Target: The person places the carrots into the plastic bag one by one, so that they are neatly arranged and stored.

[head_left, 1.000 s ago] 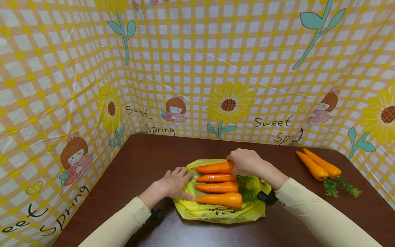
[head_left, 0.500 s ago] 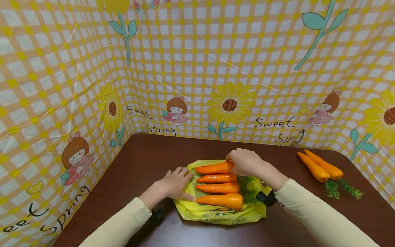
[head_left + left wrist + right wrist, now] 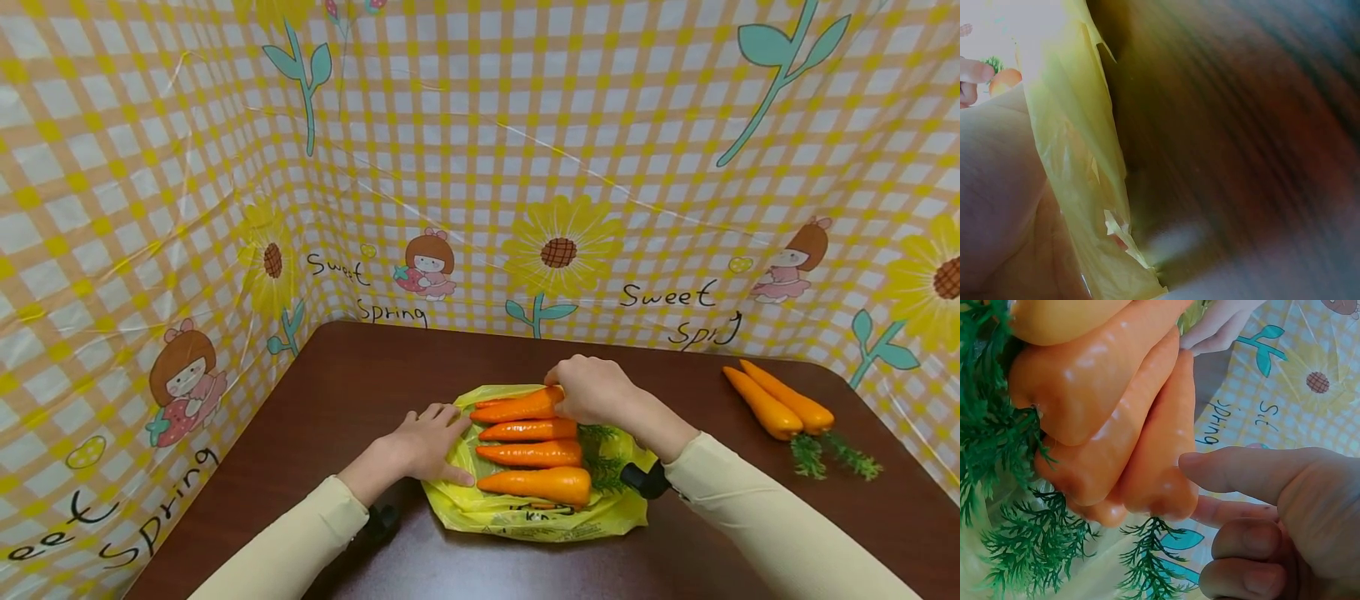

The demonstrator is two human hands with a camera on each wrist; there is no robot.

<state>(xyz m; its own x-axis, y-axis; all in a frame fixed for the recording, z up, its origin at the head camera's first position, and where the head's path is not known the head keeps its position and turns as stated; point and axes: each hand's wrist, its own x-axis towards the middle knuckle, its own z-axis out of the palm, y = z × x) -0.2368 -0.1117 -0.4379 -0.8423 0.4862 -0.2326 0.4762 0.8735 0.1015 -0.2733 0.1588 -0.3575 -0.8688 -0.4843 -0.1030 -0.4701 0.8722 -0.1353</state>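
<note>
Several orange carrots lie side by side on a yellow plastic bag (image 3: 517, 523), tips to the left, green tops (image 3: 606, 473) to the right. At the far side, my right hand (image 3: 596, 387) pinches the thick end of the farthest carrot (image 3: 519, 406) between thumb and index finger; in the right wrist view the thumb (image 3: 1229, 467) lies on that carrot's side and the other fingers curl. My left hand (image 3: 429, 446) rests with spread fingers on the bag's left edge, thumb near the tip of the nearest carrot (image 3: 536, 486). Part of another carrot shows beneath the farthest one.
Two more carrots (image 3: 776, 404) with green leaves lie on the brown table (image 3: 360, 367) at the right. A checked cloth (image 3: 480, 150) with sunflowers stands behind the table and along its sides.
The farthest carrot has shifted slightly left and tilted, so a carrot tip shows under it. My right hand has moved a little left with it; my left hand stays in place.
</note>
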